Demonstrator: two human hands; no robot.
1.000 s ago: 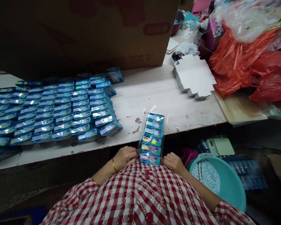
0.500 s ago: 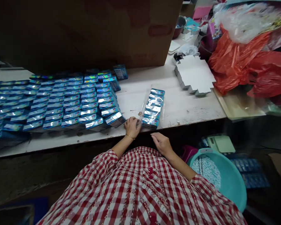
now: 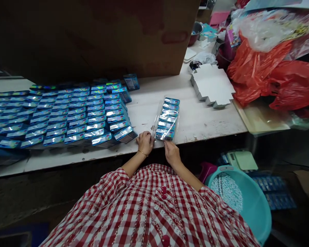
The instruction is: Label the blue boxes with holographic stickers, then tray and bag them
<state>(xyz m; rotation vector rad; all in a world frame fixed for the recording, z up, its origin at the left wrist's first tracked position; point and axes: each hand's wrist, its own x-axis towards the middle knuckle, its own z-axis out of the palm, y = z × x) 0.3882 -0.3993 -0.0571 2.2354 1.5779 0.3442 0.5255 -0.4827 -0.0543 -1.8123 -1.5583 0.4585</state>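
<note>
A clear plastic bag lies on the white table, around a row of several small blue boxes. At the bag's near left corner is my left hand, its fingers curled closed on the plastic edge. My right hand is closed at the near edge of the bag, just below the nearest box, fingertips pressed together on the film. To the left stand many blue boxes in close rows.
A large cardboard box stands behind the rows. White cut card sheets are stacked to the right, beside red plastic bags. Below the table's right part, a turquoise basin holds small white pieces, near a pale green scale.
My right hand has moved up and left from below the table edge to the near end of the bag. My left hand remains at the bag's corner. The view has shifted slightly.
</note>
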